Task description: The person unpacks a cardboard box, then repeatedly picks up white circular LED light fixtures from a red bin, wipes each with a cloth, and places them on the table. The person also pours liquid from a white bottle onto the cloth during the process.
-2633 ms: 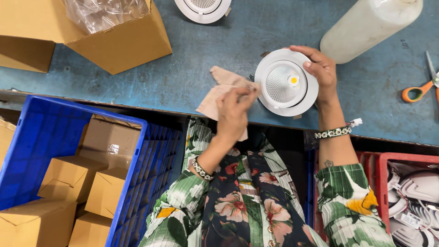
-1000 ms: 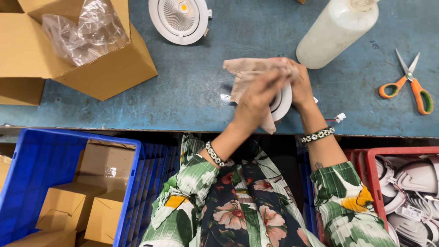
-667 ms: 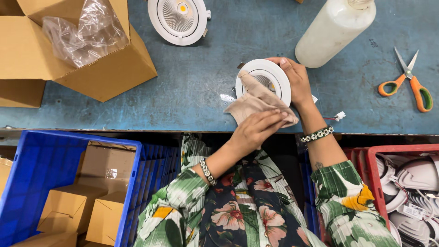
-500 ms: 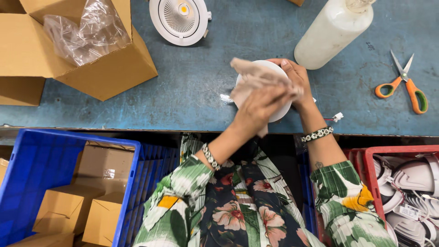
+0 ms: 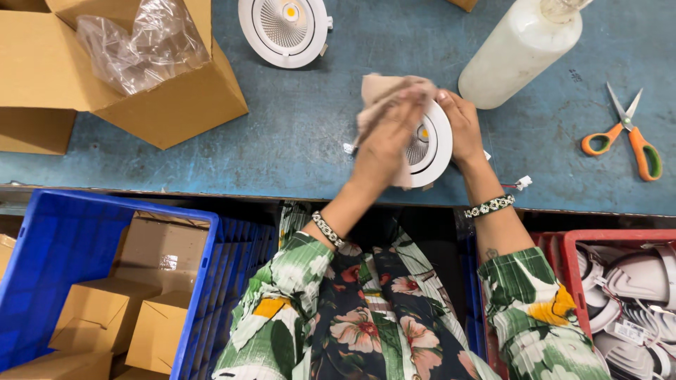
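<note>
a: where's everything rn?
b: centre of frame, white round downlight [image 5: 431, 144] sits on the blue table [image 5: 296, 148], near its front edge. right hand [image 5: 461, 127] is curled round the lamp's right rim, steadying it. left hand [image 5: 384, 141] is bunched tight on a beige cloth [image 5: 377, 91], pressed over the lamp's left half and face.
a: risks?
b: imo the lamp's close to the table lip, so a hard push w/ the cloth could skid it off if the right hand's hold slips. its short wire w/ white plug [image 5: 522, 183] trails right along the edge and could snag a wrist. the white plastic bottle [image 5: 521, 53], upper right, stands just beside the right hand; an elbow swing might tip it.
a: counts?
b: on the table: 2 downlights, incl the 2nd one [image 5: 284, 28] at top centre. 1 bottle, 1 cloth, 1 pair orange scissors [image 5: 627, 141] far right. 1 open cardboard box [image 5: 141, 77] w/ clear plastic wrap, upper left. below: 1 blue crate [image 5: 63, 246] w/ small boxes, lower left, and 1 red crate [image 5: 563, 243] w/ more white lamps, number unclear.
</note>
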